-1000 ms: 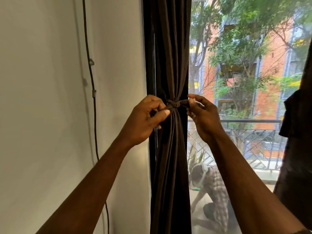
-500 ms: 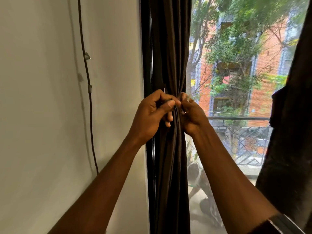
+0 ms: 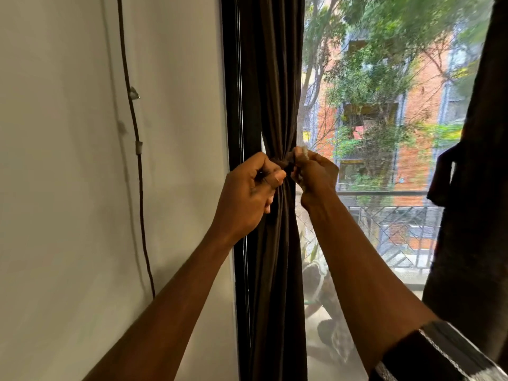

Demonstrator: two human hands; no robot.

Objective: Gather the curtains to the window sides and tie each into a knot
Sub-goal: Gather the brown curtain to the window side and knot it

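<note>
Our left hand [image 3: 251,188] is clenched on one end of the tie band [image 3: 284,164], thumb pressed over curled fingers. Our right hand [image 3: 313,174] pinches the other end, where something pale shows between the fingers; we cannot tell what it is. The hands sit close on either side of the band's knot at the centre of the frame, placed, we judge, so that opposite pulls can cinch it tight. The band circles the left curtain [image 3: 275,78], which is bunched into a narrow column against the dark window frame [image 3: 232,78], pinched at the waist where we hold it and fuller above and below. Gathered there, it leaves the glass beside it uncovered. Along the right edge of the frame the right curtain [image 3: 472,215] hangs as a looser dark mass; a lump on its edge may be a knot, but we cannot be sure. At the left, a thin cable [image 3: 134,127] runs down the pale wall, held by clips.
</note>
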